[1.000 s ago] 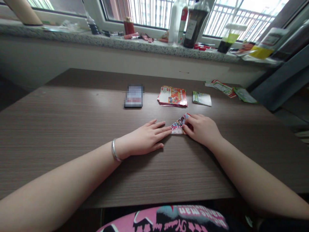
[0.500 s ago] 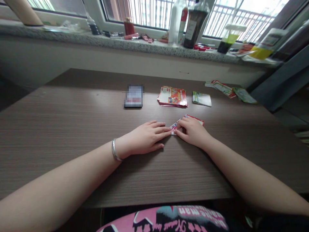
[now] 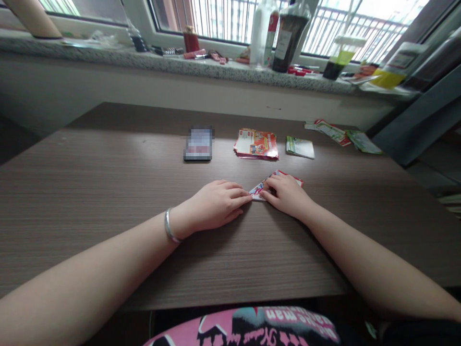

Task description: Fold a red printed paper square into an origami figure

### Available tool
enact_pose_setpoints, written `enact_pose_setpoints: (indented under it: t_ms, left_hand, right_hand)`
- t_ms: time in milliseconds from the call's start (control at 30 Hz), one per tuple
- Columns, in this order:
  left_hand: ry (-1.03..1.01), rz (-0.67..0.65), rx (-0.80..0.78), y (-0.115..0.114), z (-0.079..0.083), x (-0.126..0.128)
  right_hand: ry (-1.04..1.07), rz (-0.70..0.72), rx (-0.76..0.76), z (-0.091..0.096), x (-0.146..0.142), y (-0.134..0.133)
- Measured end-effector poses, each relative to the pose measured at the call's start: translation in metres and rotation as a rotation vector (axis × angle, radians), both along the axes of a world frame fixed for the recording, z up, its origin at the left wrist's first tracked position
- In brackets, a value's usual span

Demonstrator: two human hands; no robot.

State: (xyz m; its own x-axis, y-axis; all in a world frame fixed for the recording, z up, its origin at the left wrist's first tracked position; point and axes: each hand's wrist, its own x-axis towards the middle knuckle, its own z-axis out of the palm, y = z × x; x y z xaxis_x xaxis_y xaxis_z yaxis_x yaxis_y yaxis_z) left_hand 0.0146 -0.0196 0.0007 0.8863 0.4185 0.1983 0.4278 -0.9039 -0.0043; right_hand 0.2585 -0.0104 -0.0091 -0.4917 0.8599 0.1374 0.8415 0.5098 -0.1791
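A folded paper [image 3: 257, 190], glossy with red, white and blue print, lies on the table in front of me. My right hand [image 3: 288, 194] covers its middle and holds it down, thumb and fingers curled on it. Part of the paper is hidden under that hand; a red-edged corner shows beyond the knuckles. My left hand [image 3: 221, 204] rests to the left, fingers stretched out, with the fingertips touching the paper's left point. A silver bangle [image 3: 171, 226] circles the left wrist.
Past my hands lie a blurred-out phone-like device [image 3: 199, 144], a stack of printed red-and-white papers [image 3: 256, 144], a smaller green-and-white stack [image 3: 300, 147] and loose folded strips [image 3: 333, 132]. Bottles [image 3: 290, 41] and small items stand on the granite windowsill [image 3: 216, 66] behind the wooden table [image 3: 108, 168].
My left fingers have drawn together and slid slightly left, showing more of the paper's left point. My right hand stays on the paper, nearly unmoved.
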Motion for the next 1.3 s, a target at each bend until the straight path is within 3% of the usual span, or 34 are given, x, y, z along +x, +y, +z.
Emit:
enact_pose_setpoints:
  t_ms: [433,700,933,1300]
  left_hand:
    - [0.012,0.085,-0.023,-0.009,0.004,0.007]
    - [0.016,0.069,-0.019,-0.008,0.003,0.008]
    - [0.006,0.059,0.015,-0.009,0.001,0.010]
    - [0.056,0.090,0.027,-0.010,0.006,0.007]
  right_hand:
    - [-0.049,-0.045,0.018,0.001,-0.002,0.000]
    - [-0.092,-0.055,0.044,0.000,-0.003,-0.001]
    - [-0.231,-0.046,0.292,0.005,-0.016,-0.016]
    - [-0.033,-0.073,0.036,0.004,-0.014,-0.005]
